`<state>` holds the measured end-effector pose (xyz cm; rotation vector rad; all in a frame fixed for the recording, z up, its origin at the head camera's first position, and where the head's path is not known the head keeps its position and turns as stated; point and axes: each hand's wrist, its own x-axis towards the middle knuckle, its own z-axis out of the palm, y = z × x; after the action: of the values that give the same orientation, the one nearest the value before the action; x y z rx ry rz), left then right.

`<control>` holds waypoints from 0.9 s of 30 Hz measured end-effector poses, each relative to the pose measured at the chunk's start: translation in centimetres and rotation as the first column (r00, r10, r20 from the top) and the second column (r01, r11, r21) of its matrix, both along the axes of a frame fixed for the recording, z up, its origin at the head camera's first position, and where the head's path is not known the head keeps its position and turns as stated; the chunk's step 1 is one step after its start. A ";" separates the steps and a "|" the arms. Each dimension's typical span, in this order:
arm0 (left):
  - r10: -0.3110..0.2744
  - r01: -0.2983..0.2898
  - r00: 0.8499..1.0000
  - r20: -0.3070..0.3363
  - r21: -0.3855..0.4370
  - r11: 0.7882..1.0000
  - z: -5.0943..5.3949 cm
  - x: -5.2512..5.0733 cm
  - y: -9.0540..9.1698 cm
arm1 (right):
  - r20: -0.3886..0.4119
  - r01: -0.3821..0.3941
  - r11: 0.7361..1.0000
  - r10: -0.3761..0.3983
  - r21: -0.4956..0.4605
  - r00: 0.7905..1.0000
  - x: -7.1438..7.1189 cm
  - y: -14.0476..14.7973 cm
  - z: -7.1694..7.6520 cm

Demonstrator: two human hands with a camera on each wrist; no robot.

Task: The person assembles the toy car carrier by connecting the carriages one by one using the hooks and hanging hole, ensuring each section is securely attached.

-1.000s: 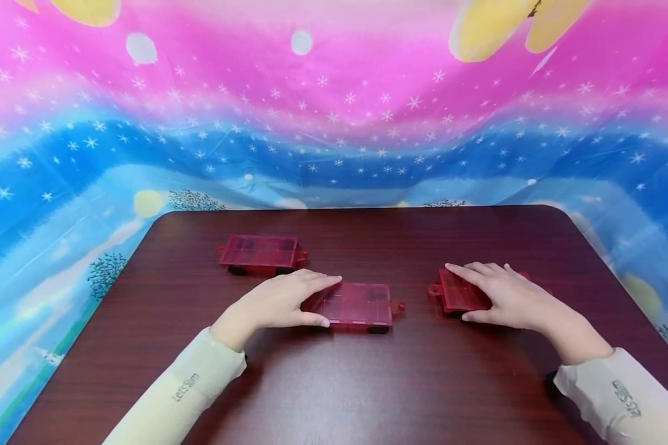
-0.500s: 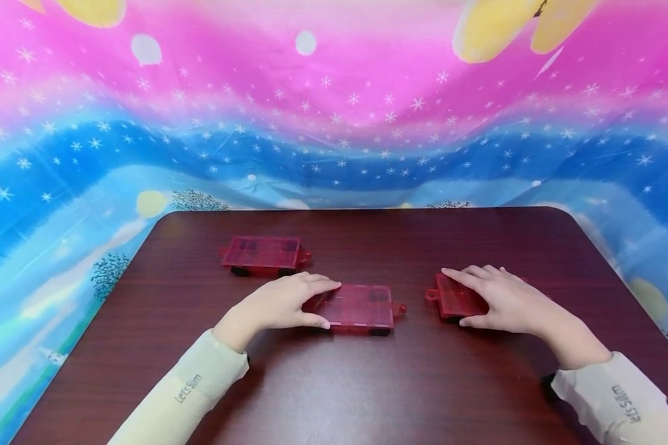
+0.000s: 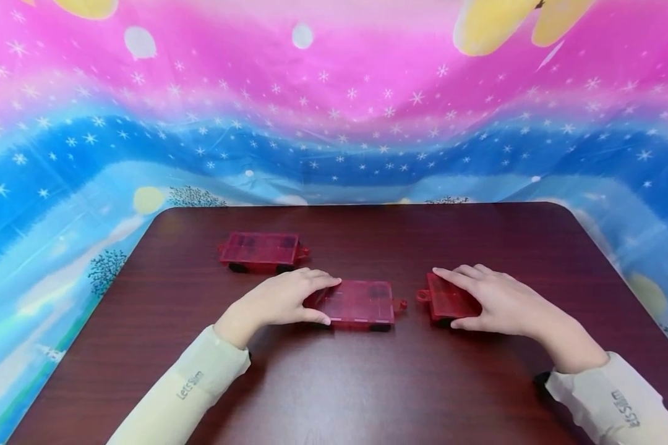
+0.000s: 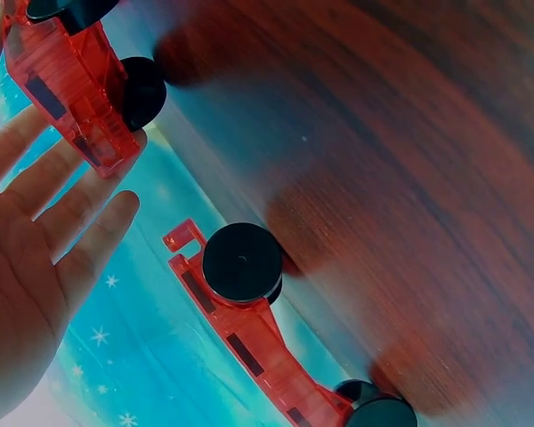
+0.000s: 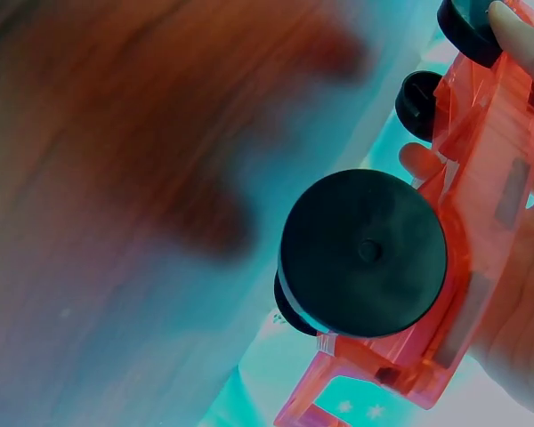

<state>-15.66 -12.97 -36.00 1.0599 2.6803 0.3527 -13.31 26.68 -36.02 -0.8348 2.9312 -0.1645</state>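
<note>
Three see-through red toy car bases with black wheels stand on the table. My left hand (image 3: 278, 298) holds the left end of the middle car base (image 3: 362, 300), thumb at the near side and fingers at the far side. My right hand (image 3: 503, 301) grips the right car base (image 3: 448, 298) across its top and covers its right end. A ring on that base faces the hook of the middle one, with a small gap between. In the right wrist view, the gripped base (image 5: 481, 222) shows its wheels. Behind my left hand sits the third car base (image 3: 260, 248), untouched.
The dark wood-grain table (image 3: 334, 383) has rounded far corners. A pink and blue patterned cloth (image 3: 334, 123) hangs right behind it and along both sides.
My right hand has slid left with the right car base, narrowing the gap to the middle one. My left hand and its car base stay in place. The head view shifts slightly.
</note>
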 end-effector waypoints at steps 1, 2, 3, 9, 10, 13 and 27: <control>0.003 -0.003 1.000 0.000 0.000 1.000 0.0 0.0 0.0 | -0.003 -0.001 1.000 0.001 0.000 1.000 0.0 -0.1 0.1; 0.004 -0.004 1.000 -0.001 -0.001 1.000 0.0 -0.1 0.0 | -0.005 -0.001 1.000 0.001 -0.002 1.000 0.1 -0.3 0.1; 0.006 -0.006 1.000 -0.001 -0.002 1.000 0.1 -0.1 0.0 | -0.006 -0.003 1.000 0.003 -0.003 1.000 0.1 -0.4 0.2; 0.017 -0.016 1.000 0.014 -0.008 1.000 0.2 0.1 0.1 | 0.003 -0.016 1.000 0.016 -0.007 1.000 0.2 -1.1 0.0; 0.015 -0.015 1.000 0.014 -0.009 1.000 0.2 0.1 0.1 | 0.004 -0.019 1.000 0.019 -0.008 1.000 0.2 -1.2 0.0; 0.012 -0.012 1.000 0.012 -0.009 1.000 0.2 0.1 0.2 | 0.002 -0.023 1.000 0.023 -0.009 1.000 0.3 -1.4 -0.1; 0.007 -0.007 1.000 0.003 -0.014 1.000 0.1 0.2 0.6 | -0.006 -0.045 0.999 0.045 -0.023 0.999 0.4 -1.7 -0.4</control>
<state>-15.45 -12.40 -35.92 1.0462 2.6804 0.3366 -12.88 24.97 -36.38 -0.9055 2.9176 -0.1929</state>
